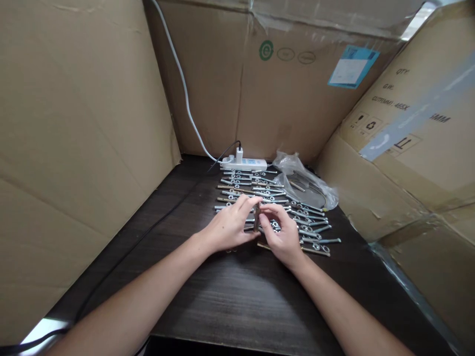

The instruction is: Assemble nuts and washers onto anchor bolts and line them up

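Observation:
Both my hands meet over a dark wooden table (237, 296). My left hand (230, 225) and my right hand (284, 237) pinch the same small metal bolt (257, 217), held upright between the fingertips. Under and behind the hands lie several silver bolts with washers (260, 190), laid out in rows. More bolts (315, 237) spread to the right of my right hand.
A white power strip (247, 163) with a plug and a white cable (181, 79) lies at the back. A clear plastic bag (304, 185) sits at the back right. Cardboard boxes (74, 148) wall the table on the left, back and right. A black cable (122, 257) runs along the left.

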Motion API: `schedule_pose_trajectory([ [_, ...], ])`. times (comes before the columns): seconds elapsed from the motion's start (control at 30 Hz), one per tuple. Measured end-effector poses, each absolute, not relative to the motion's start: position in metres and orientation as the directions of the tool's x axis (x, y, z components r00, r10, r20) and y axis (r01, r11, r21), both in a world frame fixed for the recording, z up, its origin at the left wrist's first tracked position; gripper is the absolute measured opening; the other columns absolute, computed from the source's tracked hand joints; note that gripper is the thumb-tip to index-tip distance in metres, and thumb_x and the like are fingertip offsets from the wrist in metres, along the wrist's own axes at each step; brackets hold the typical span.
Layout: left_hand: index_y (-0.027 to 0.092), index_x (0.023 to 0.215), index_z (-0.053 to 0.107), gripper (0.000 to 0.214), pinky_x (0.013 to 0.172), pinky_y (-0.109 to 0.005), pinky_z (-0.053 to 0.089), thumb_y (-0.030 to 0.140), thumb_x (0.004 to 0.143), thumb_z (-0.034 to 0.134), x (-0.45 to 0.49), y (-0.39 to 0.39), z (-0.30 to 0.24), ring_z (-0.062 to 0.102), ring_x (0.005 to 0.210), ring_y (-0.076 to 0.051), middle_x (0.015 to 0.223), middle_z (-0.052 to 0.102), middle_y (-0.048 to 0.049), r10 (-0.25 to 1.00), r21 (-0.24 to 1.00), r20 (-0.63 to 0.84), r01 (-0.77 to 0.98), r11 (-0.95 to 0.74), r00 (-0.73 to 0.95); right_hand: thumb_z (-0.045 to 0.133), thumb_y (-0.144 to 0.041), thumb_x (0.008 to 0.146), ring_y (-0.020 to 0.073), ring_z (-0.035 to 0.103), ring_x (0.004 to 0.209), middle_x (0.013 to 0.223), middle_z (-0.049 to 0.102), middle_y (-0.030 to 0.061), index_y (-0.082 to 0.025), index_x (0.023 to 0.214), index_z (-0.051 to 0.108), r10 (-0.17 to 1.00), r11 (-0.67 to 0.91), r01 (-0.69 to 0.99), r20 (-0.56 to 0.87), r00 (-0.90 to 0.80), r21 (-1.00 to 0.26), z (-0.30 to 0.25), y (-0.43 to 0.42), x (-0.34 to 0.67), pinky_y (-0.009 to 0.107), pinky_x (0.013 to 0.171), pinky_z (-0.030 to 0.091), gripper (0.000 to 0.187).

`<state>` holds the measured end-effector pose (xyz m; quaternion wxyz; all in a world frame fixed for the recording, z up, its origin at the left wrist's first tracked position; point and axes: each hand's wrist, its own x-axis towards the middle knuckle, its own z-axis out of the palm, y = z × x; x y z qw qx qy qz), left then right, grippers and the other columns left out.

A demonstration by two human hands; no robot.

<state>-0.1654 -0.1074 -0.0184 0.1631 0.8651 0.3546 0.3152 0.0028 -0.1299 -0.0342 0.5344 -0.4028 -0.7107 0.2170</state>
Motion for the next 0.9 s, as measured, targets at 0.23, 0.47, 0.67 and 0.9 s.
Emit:
schedule_pose_trajectory([
  [0.23,0.022,0.132,0.027,0.079,0.078,-0.033,0.053,0.033,0.069,0.072,-0.179,-0.089,-0.018,0.057,0.097,-0.020,0.112,0.050,-0.0059,0.792,0.537,0.572,0.631,-0.559,0.215,0.050,-0.018,0.086,0.0175,0.056,0.077,0.082,0.064,0.0038,-0.021,0.090,0.060,0.723,0.686,0.553,0.523,-0.451,-0.472,-0.022,-0.141,-0.003,0.033,0.074,0.045,0.012],
  [0.47,0.021,0.132,0.028,0.079,0.077,-0.032,0.053,0.032,0.069,0.072,-0.176,-0.093,-0.019,0.056,0.096,-0.020,0.116,0.047,-0.0070,0.781,0.525,0.557,0.609,-0.594,0.282,0.055,-0.028,0.086,0.0197,0.052,0.086,0.084,0.063,0.0042,-0.020,0.089,0.065,0.709,0.704,0.651,0.218,-0.671,-0.283,-0.022,-0.151,-0.012,0.035,0.083,0.041,0.014],
  [0.67,0.021,0.132,0.027,0.079,0.077,-0.034,0.053,0.031,0.069,0.072,-0.176,-0.092,-0.021,0.055,0.096,-0.021,0.114,0.045,-0.0074,0.773,0.531,0.567,0.591,-0.607,0.285,0.053,-0.031,0.087,0.0195,0.052,0.089,0.092,0.063,0.0048,-0.021,0.099,0.064,0.702,0.709,0.649,0.196,-0.684,-0.276,-0.024,-0.153,-0.016,0.034,0.084,0.041,0.019],
  [0.9,0.019,0.132,0.027,0.079,0.080,-0.035,0.052,0.034,0.070,0.072,-0.176,-0.093,-0.021,0.053,0.097,-0.021,0.113,0.045,-0.0084,0.770,0.531,0.587,0.599,-0.600,0.252,0.054,-0.027,0.086,0.0190,0.052,0.088,0.087,0.063,0.0043,-0.019,0.089,0.065,0.714,0.698,0.667,0.181,-0.676,-0.261,-0.027,-0.153,-0.018,0.032,0.084,0.041,0.014],
])
